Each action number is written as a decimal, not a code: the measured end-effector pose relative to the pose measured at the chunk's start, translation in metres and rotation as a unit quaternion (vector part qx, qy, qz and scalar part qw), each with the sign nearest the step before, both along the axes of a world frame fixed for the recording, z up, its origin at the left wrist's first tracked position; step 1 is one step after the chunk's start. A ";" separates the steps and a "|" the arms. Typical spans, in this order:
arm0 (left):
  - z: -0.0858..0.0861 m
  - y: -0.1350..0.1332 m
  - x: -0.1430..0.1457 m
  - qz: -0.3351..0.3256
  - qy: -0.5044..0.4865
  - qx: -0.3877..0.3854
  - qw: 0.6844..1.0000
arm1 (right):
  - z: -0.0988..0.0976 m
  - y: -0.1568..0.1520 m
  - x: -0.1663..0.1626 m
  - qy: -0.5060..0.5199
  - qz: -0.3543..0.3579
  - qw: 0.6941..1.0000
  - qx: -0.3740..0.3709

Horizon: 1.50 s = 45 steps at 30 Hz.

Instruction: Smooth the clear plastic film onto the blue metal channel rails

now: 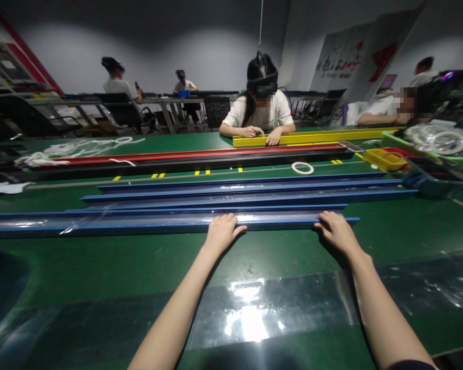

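Observation:
A long blue channel strip (285,224) lies across the green table in front of me, with clear plastic film in its trough. My left hand (223,229) is closed over its near edge, fingers inside the trough and thumb out to the right. Close to the strip's right end, my right hand (335,227) has its fingers curled over the same edge. More blue channel strips (254,198) lie just behind, roughly parallel. Under my forearms, a wide sheet of clear plastic (293,303) stretches along the table and reflects the lights.
Red and black strips (200,155) lie farther back, near a white ring (303,168) and white cords (77,149). Opposite, a co-worker (260,103) handles a yellow strip (316,136). At right stand a yellow tray (386,160) and a green bin (405,141).

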<state>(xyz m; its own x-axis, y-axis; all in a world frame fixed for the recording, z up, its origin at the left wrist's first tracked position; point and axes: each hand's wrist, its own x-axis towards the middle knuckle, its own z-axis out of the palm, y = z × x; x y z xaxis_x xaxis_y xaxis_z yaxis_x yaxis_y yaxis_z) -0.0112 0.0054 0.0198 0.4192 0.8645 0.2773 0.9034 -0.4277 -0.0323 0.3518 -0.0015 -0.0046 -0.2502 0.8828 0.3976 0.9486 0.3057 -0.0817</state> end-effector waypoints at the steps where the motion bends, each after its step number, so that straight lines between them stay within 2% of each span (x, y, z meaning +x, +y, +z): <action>1: 0.001 0.000 0.000 -0.001 -0.001 -0.004 1.000 | 0.000 0.000 0.000 0.002 0.000 1.000 0.000; 13: 0.012 0.007 -0.011 -0.010 -0.024 -0.093 0.995 | -0.002 0.004 0.007 0.011 0.017 1.000 -0.013; 17: 0.010 0.007 -0.010 0.011 -0.035 -0.100 0.994 | -0.002 0.005 0.005 0.015 0.016 1.000 -0.015; 23: 0.008 0.004 -0.008 0.022 -0.035 -0.099 0.994 | -0.004 0.003 0.000 -0.001 -0.022 1.000 -0.009; 27: 0.008 0.004 -0.007 0.015 -0.038 -0.082 0.996 | 0.005 0.007 -0.005 0.003 -0.037 0.998 -0.059; 29: 0.007 0.004 -0.007 0.011 -0.040 -0.072 0.997 | 0.015 0.009 -0.018 0.036 -0.015 0.993 -0.111; 31: 0.006 0.004 -0.006 0.008 -0.043 -0.064 0.997 | 0.026 0.010 -0.042 0.085 0.053 0.983 -0.154; 33: 0.005 0.004 -0.007 0.005 -0.047 -0.056 0.997 | 0.035 0.009 -0.075 0.110 0.122 0.973 -0.159; 35: 0.003 0.004 -0.007 0.003 -0.048 -0.047 0.998 | 0.040 0.008 -0.110 0.092 0.165 0.971 -0.146; 38: 0.001 0.003 -0.008 -0.003 -0.040 -0.029 0.999 | 0.038 0.006 -0.153 0.064 0.161 0.980 -0.101; 40: -0.001 0.003 -0.009 -0.011 -0.032 -0.016 0.999 | 0.033 0.007 -0.171 0.058 0.156 0.982 -0.084; 45: -0.007 0.002 -0.010 -0.031 -0.008 0.024 0.999 | 0.021 0.009 -0.186 0.055 0.129 0.989 -0.055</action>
<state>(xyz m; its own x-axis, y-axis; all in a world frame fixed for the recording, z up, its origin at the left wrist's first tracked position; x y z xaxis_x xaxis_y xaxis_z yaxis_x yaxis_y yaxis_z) -0.0214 0.0071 0.0130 0.4664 0.8227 0.3250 0.8761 -0.4805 -0.0407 0.1663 0.0077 0.0163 -0.4333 0.8348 0.3397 0.8234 0.5199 -0.2274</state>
